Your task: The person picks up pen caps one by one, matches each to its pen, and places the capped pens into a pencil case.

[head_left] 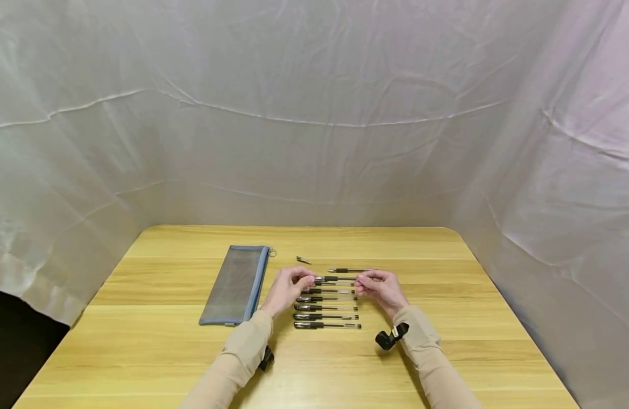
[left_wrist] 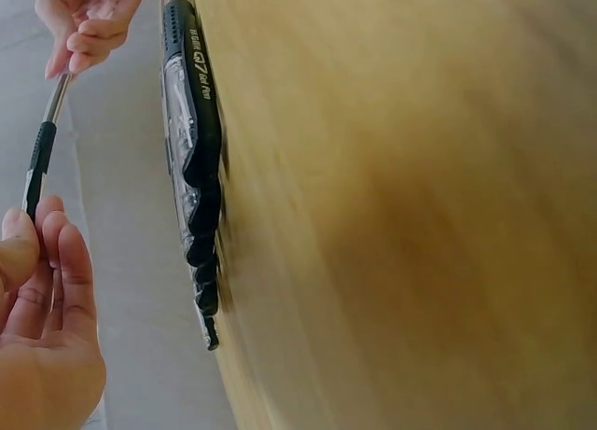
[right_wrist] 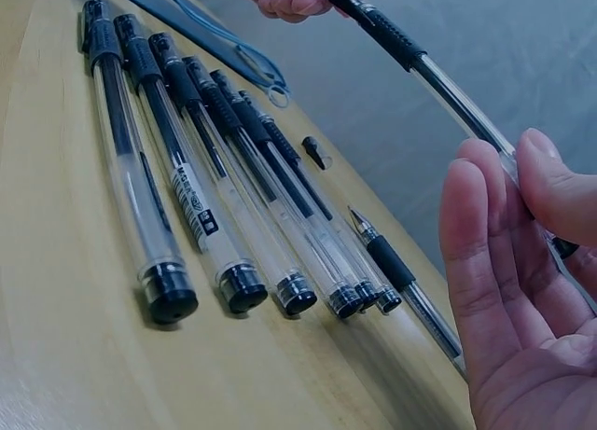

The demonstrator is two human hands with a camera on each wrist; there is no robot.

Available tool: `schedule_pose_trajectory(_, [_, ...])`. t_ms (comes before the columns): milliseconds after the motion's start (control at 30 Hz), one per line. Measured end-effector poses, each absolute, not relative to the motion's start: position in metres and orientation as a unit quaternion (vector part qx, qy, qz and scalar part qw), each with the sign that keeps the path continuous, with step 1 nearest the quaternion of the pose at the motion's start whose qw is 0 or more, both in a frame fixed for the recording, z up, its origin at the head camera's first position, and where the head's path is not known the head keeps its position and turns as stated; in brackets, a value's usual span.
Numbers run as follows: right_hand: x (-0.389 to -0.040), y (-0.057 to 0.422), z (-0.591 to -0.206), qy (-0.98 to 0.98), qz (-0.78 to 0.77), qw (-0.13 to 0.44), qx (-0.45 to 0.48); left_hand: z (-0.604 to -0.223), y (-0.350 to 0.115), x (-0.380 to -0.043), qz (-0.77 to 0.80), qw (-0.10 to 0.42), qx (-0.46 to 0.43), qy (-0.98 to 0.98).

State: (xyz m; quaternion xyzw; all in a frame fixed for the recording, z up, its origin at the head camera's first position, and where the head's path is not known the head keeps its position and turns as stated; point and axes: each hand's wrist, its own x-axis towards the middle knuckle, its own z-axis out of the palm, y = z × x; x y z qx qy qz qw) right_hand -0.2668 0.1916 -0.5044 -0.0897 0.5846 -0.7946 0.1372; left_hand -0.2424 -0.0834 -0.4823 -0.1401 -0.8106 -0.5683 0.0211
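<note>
Between both hands, held above the table, is a gel pen (head_left: 340,278) with a black grip and clear barrel. My left hand (head_left: 290,288) pinches its capped end between thumb and fingers. The other end of the barrel is pinched by my right hand (head_left: 382,289), whose fingers partly hide it in the right wrist view. Below the held pen, several capped gel pens (right_wrist: 201,169) lie in a parallel row, caps to the left. Beyond the row rests an uncapped pen (right_wrist: 396,271), tip pointing left. A loose black cap (right_wrist: 316,153) lies past the row's far end.
To the left of the row lies a flat grey mesh pouch (head_left: 232,284) with blue edging and a ring (head_left: 273,253) at its far right corner. The wooden table (head_left: 155,352) is enclosed by pale hanging cloth (head_left: 304,159) at the back and sides.
</note>
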Motion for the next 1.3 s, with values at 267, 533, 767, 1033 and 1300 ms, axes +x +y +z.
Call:
schedule_pose_trajectory(267, [-0.268, 0.191, -0.505, 0.589, -0.790, 0.144, -0.088, -0.481, -0.081, -0.241, -0.563, 0.032, -0.137, -0.814])
schedule_pose_trajectory(533, [-0.266, 0.191, -0.507, 0.591, -0.791, 0.137, -0.085, -0.482, -0.081, -0.243, -0.546, 0.038, -0.149, -0.824])
schedule_pose_trajectory(767, [-0.269, 0.182, -0.502, 0.621, -0.768, 0.138, -0.071, -0.486, -0.089, -0.250, -0.561, 0.016, -0.131, -0.817])
schedule_pose_trajectory(1033, [-0.279, 0.179, -0.500, 0.757, -0.643, 0.078, -0.084, -0.493, -0.098, -0.266, -0.537, 0.019, -0.103, -0.837])
schedule_pose_trajectory(1300, [-0.294, 0.170, -0.503, 0.887, -0.445, -0.013, -0.121, -0.493, -0.102, -0.281, -0.473, 0.013, -0.096, -0.876])
